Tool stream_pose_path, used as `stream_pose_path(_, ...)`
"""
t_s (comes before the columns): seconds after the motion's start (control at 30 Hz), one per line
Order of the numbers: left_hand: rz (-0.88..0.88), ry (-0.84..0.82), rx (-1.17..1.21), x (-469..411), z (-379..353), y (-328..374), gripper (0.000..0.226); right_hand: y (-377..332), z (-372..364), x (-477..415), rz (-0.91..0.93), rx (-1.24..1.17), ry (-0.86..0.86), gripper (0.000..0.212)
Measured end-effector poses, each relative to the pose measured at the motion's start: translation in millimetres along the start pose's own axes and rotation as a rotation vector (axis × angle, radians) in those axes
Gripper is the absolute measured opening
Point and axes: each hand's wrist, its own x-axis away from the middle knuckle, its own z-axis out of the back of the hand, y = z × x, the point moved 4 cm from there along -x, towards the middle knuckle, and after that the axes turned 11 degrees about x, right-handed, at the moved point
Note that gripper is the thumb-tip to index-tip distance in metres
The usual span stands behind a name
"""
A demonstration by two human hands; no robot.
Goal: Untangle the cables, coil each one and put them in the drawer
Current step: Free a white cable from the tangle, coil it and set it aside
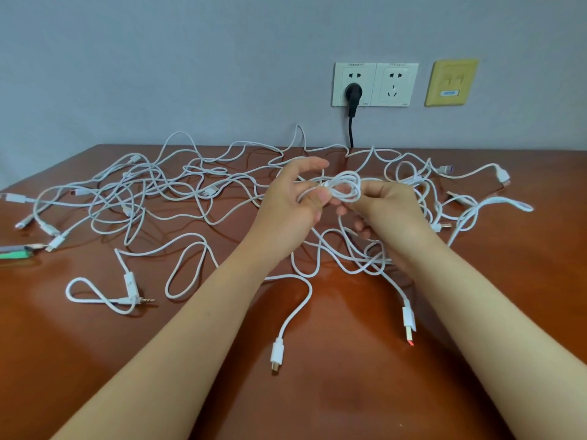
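The print along the top edge of the double wall socket (374, 84) is too small to read, and the blue label on the yellow wall plate (451, 82) beside it is a blur. A black plug (352, 93) sits in the left outlet, and its cord drops behind the back edge of the worktop (349, 401).

Above the middle of the worktop, both hands hold a small coil (346, 187) of white cable between them. The left hand (290, 204) pinches the coil's left side between thumb and fingers, with the other fingers loosely spread above it. The right hand (394, 211) grips the right side with its fingers curled under. The back of the hand hides how exactly they close.

The remaining white cables (208, 191) lie in a loose tangle across the worktop from left to right. They cross so often that single runs cannot be followed. Nearer the person lie three ends:
- An audio cable (128, 279) lies to the left, ending in a jack plug (144, 300).
- A white USB plug (276, 352) lies in the middle.
- A USB-A plug (409, 322) with an orange tip lies to the right.

At the left edge a green and grey object (16, 252) is cut off by the frame and cannot be identified.
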Motion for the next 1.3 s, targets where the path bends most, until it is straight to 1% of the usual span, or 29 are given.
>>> stream_pose_path(0.07,-0.007,0.016,-0.033,-1,1,0,0.028,0,0,0,0.050,0.110,0.067,0.020)
stream_pose_path(0.17,0.011,0.154,-0.089,-4,9,-3,0.024,-4,-5,2,0.178,0.372,0.141,0.023)
stream_pose_path(0.27,0.004,0.226,-0.228,-6,14,-5,0.020,-9,-13,6,0.320,0.664,0.202,0.014)
stream_pose_path(0.33,-0.006,0.259,-0.321,-5,16,-2,0.019,-15,-15,12,0.434,0.781,0.222,0.016)
stream_pose_path(0.37,-0.008,0.271,-0.362,-4,18,-1,0.020,-16,-17,14,0.501,0.833,0.200,0.020)
stream_pose_path(0.43,-0.007,0.264,-0.424,-5,20,-2,0.019,-15,-23,17,0.625,0.964,0.134,0.022)
stream_pose_path(0.5,0.001,0.231,-0.419,-4,19,-4,0.019,-17,-28,20,0.715,1.065,0.116,0.022)
stream_pose_path(0.57,-0.001,0.190,-0.406,-4,16,-4,0.020,-19,-27,21,0.799,1.106,0.166,0.019)
stream_pose_path(0.63,-0.009,0.134,-0.419,-4,13,-4,0.021,-19,-21,19,0.836,1.046,0.241,0.024)
stream_pose_path(0.7,-0.006,0.086,-0.374,-6,13,-4,0.022,-19,-15,15,0.783,0.918,0.242,0.026)
stream_pose_path(0.77,0.028,0.048,-0.288,-6,14,-1,0.032,-23,-6,14,0.713,0.739,0.267,0.021)
stream_pose_path(0.8,0.039,0.028,-0.270,-6,13,0,0.034,-25,-3,13,0.687,0.687,0.274,0.019)
stream_pose_path(0.83,0.038,0.005,-0.274,-5,12,1,0.033,-26,-1,14,0.672,0.672,0.283,0.018)
stream_pose_path(0.9,0.016,-0.056,-0.336,-3,9,4,0.029,-25,0,14,0.655,0.717,0.280,0.017)
stream_pose_path(0.97,0.014,-0.121,-0.404,0,5,7,0.029,-23,0,14,0.640,0.761,0.256,0.015)
stream_pose_path(1.03,0.024,-0.157,-0.426,2,2,8,0.032,-23,3,13,0.581,0.706,0.252,0.005)
stream_pose_path(1.07,0.028,-0.162,-0.427,3,1,8,0.031,-24,5,11,0.542,0.662,0.267,0.004)
stream_pose_path(1.13,0.032,-0.166,-0.446,3,-1,8,0.026,-24,11,8,0.412,0.549,0.270,0.007)
stream_pose_path(1.17,0.026,-0.166,-0.472,3,-2,8,0.023,-22,14,6,0.314,0.444,0.227,0.010)
stream_pose_path(1.23,0.019,-0.151,-0.501,4,-3,8,0.017,-14,17,2,0.068,0.139,0.044,0.014)
stream_pose_path(1.3,0.039,-0.147,-0.427,4,-4,6,0.015,-6,14,1,-0.151,-0.121,-0.131,0.012)
